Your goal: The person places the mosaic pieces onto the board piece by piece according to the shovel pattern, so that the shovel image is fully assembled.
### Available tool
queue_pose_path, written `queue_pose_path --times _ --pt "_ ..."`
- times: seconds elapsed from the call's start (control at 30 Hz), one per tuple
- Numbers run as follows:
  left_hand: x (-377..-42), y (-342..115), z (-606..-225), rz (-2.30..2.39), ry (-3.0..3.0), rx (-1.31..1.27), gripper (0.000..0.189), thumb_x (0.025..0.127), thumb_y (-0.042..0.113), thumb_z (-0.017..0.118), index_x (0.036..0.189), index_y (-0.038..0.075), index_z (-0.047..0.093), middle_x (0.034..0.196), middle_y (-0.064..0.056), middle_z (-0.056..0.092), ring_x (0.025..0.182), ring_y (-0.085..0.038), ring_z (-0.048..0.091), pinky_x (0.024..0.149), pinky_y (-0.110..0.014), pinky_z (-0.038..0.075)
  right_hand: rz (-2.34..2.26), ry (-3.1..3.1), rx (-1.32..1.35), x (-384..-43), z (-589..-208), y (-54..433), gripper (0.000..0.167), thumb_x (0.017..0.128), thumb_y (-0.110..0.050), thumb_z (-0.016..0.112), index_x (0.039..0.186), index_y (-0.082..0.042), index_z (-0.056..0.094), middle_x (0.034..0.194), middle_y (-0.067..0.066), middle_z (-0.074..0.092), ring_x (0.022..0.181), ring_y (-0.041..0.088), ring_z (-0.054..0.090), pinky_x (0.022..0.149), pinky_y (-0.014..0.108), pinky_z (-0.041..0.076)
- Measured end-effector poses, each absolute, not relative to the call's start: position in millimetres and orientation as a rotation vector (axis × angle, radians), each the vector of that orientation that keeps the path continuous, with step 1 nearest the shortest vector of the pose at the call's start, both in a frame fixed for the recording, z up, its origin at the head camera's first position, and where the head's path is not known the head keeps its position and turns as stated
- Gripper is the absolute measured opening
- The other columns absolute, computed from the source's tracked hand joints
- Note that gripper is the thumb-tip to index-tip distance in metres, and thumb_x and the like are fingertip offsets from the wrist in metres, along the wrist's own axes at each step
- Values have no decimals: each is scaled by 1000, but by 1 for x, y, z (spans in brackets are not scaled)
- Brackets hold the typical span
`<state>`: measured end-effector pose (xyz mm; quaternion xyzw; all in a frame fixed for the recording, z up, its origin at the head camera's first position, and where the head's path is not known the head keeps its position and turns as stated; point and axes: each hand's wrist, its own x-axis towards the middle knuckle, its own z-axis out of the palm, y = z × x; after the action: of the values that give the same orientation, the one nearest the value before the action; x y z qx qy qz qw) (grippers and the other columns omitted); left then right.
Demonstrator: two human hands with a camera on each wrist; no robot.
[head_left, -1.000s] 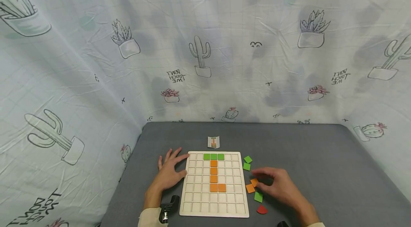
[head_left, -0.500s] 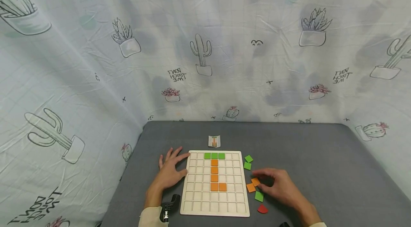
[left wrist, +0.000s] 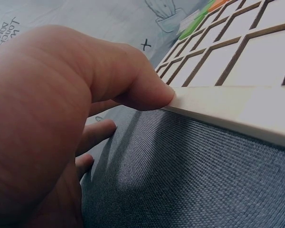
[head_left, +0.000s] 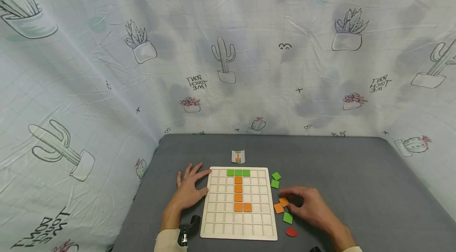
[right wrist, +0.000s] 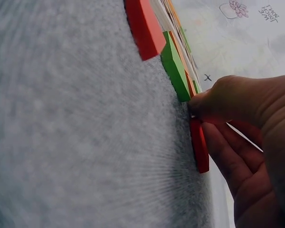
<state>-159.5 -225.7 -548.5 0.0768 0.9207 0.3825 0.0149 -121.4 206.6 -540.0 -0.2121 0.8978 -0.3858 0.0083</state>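
In the head view a pale wooden grid board (head_left: 221, 229) lies on the table. Green square tiles (head_left: 238, 172) fill three cells of its back row, and orange square tiles (head_left: 238, 188) run down below them. My left hand (head_left: 187, 194) lies with fingers spread, its thumb and index touching the board's left edge. My right hand (head_left: 310, 206) rests on the right, fingers loosely curved, thumb and index apart beside a loose orange tile (head_left: 284, 202). In the right wrist view, a red piece (right wrist: 199, 145) lies close under that hand; any grip on it is not clear.
Loose green tiles (head_left: 275, 184), another orange tile (head_left: 278, 208), a green tile (head_left: 287, 218) and a red rounded piece (head_left: 291, 231) lie right of the board. A small pattern card (head_left: 238, 157) sits behind it. Cactus-print cloth (head_left: 256, 85) hangs around the grey table (head_left: 338, 172).
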Motion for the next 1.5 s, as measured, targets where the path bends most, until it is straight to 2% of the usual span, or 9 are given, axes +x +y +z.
queue_pose_path --times 0.53,0.93,1.1,1.5 --pt "-158 -227 -548 1220 2846 269 62 90 8 73 151 16 69 175 -19 39 168 -50 13 127 -77 -10 -1142 2924 -655 -118 -540 208 40 86 0 88 119 -21 84 114 -14 81 105 3 75 92 34 65" --pt "-159 -229 -549 1210 2842 264 62 90 9 73 151 19 69 176 -17 39 168 -49 13 127 -76 -10 -1235 2933 -708 -113 -528 202 33 87 -7 91 118 -17 84 112 -8 83 101 6 77 85 33 67" --pt "-160 -229 -549 1207 2845 263 62 90 9 73 151 20 69 176 -17 39 168 -49 13 127 -76 -10 -1273 2920 -726 -112 -523 194 30 89 -10 90 117 -18 84 112 -10 82 101 8 77 84 35 67" --pt "-160 -229 -550 1209 2846 267 63 90 9 74 152 19 68 176 -17 39 168 -50 13 127 -76 -10 -1302 2877 -697 -113 -520 167 33 88 -5 90 119 -17 84 113 -11 82 100 8 76 85 35 67"
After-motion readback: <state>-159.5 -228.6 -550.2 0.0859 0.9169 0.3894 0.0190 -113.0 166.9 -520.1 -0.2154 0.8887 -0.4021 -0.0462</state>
